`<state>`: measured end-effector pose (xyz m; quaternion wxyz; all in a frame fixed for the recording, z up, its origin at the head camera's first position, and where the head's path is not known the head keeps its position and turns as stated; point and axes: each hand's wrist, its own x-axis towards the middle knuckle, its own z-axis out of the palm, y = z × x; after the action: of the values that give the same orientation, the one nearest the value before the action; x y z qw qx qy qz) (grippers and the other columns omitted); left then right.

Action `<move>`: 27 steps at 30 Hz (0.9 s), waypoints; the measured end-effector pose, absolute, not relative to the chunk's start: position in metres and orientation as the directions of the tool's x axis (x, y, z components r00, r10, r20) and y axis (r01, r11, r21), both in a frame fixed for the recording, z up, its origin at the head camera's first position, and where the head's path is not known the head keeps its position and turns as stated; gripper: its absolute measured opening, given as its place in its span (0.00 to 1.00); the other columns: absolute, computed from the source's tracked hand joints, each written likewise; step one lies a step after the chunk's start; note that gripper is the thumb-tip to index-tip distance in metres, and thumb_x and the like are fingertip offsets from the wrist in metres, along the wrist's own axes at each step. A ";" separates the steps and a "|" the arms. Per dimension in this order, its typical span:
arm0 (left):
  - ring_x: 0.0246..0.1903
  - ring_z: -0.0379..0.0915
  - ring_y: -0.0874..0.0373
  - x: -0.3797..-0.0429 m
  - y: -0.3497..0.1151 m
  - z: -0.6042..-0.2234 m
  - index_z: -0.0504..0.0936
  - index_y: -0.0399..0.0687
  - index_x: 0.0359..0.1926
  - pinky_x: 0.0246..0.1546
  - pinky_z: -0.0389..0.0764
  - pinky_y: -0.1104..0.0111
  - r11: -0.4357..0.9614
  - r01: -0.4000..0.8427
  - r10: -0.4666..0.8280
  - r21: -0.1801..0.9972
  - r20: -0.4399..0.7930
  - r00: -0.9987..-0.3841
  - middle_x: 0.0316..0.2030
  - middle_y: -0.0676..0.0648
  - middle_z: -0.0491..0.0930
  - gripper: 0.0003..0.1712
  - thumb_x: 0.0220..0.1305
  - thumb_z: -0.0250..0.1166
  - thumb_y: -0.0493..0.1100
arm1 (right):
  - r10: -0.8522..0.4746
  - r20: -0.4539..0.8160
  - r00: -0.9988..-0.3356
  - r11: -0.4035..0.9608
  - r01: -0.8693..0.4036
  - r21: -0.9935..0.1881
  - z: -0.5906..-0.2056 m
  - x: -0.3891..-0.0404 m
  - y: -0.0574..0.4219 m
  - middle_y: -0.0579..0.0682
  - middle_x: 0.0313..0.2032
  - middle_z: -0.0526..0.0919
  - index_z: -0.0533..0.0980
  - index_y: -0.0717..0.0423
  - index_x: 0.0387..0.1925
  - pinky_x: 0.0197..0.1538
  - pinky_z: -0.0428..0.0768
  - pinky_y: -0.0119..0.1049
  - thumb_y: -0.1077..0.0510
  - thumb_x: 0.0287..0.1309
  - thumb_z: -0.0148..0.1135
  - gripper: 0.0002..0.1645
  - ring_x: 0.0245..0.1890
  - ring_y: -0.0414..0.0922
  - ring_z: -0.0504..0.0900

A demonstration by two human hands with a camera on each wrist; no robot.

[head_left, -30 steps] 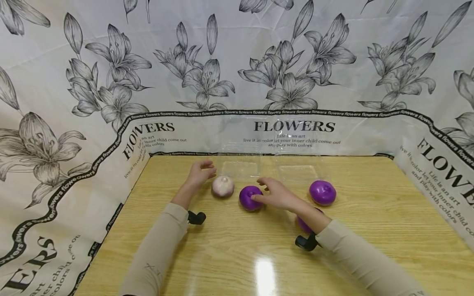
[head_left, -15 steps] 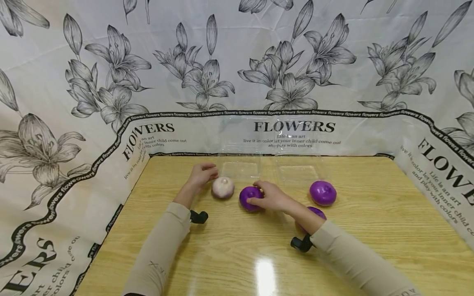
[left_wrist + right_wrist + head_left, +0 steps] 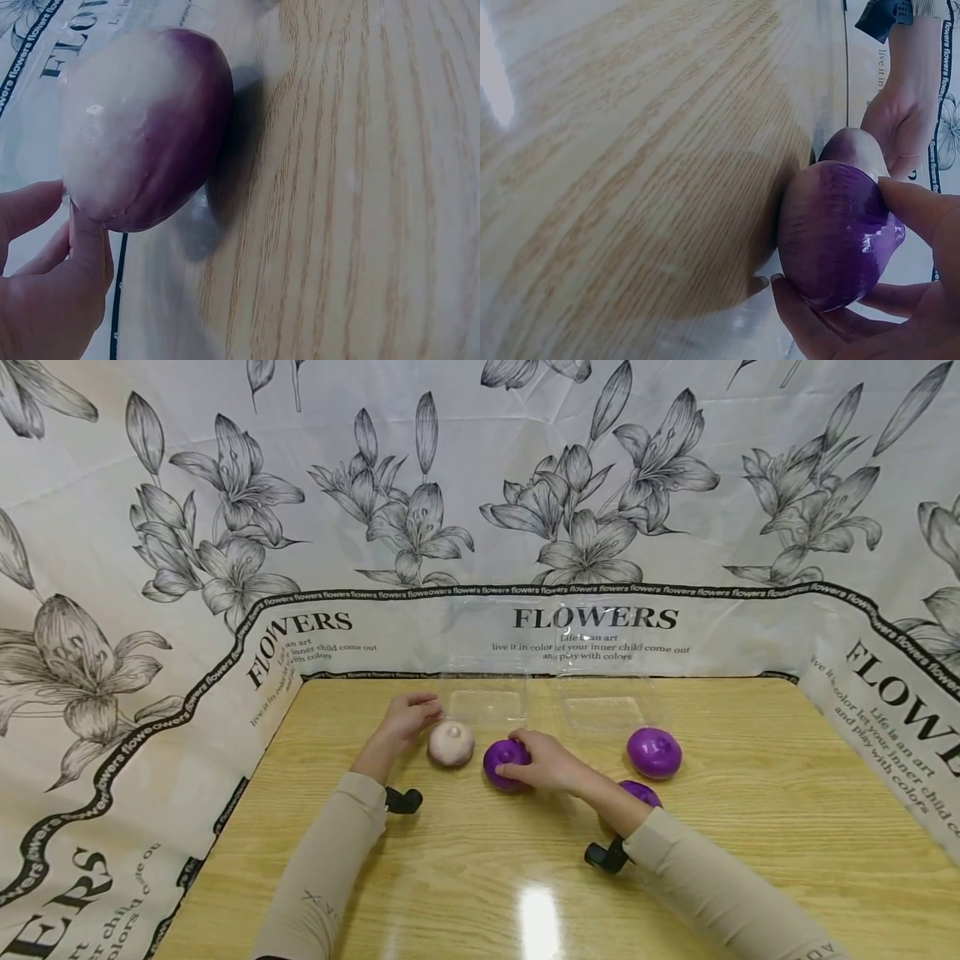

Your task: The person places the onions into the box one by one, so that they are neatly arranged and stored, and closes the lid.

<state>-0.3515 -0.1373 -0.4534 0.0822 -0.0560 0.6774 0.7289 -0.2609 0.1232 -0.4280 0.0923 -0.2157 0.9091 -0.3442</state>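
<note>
My right hand [image 3: 551,762] grips a glossy purple onion [image 3: 504,768] on the table, thumb on its near side and fingers round the far side. In the right wrist view, the fingertips curl under the onion [image 3: 832,232]. Left of it sits a white-and-purple bulb [image 3: 451,747], which partly hides my left fingers in the left wrist view. My left hand [image 3: 405,720] is at the left edge of a clear plastic container [image 3: 487,703], its thumb and finger seeming to pinch the rim; the contact is partly hidden.
A second clear container [image 3: 603,714] stands to the right at the back. One purple onion [image 3: 654,752] lies beside it; another [image 3: 640,792] is partly under my right forearm. Flower-printed cloth [image 3: 585,552] walls the wooden table's [image 3: 465,893] back and sides.
My right hand has moved slightly left and closed round the purple onion. The left hand has shifted slightly toward the left container's edge. The bulbs stay about where they were.
</note>
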 end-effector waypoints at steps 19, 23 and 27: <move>0.55 0.76 0.39 -0.351 -0.138 -0.455 0.67 0.20 0.67 0.56 0.86 0.65 -0.116 -0.190 0.055 0.975 -0.185 -0.981 0.51 0.31 0.75 0.25 0.72 0.56 0.25 | -0.412 -0.005 -0.911 0.661 -0.295 -0.689 -0.421 -0.261 0.125 0.67 0.58 0.79 0.70 0.70 0.65 0.59 0.85 0.52 0.50 0.62 0.72 0.38 0.57 0.60 0.80; 0.56 0.75 0.39 -0.350 -0.138 -0.453 0.67 0.21 0.68 0.61 0.83 0.62 -0.113 -0.195 0.055 0.974 -0.190 -0.980 0.55 0.29 0.72 0.25 0.72 0.56 0.25 | -0.406 0.008 -0.914 0.662 -0.300 -0.687 -0.414 -0.264 0.127 0.68 0.60 0.77 0.69 0.70 0.67 0.61 0.84 0.54 0.50 0.62 0.72 0.40 0.58 0.62 0.80; 0.57 0.75 0.39 -0.350 -0.138 -0.452 0.67 0.22 0.68 0.62 0.83 0.62 -0.120 -0.204 0.055 0.972 -0.199 -0.979 0.55 0.30 0.72 0.25 0.73 0.57 0.26 | -0.399 0.018 -0.917 0.661 -0.301 -0.688 -0.405 -0.268 0.128 0.68 0.59 0.78 0.69 0.69 0.66 0.60 0.85 0.53 0.50 0.62 0.72 0.40 0.57 0.62 0.80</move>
<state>-0.3502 -0.1377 -0.4523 0.0868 -0.0566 0.6576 0.7462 -0.2679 0.1280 -0.4047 0.0672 -0.1925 0.9088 -0.3640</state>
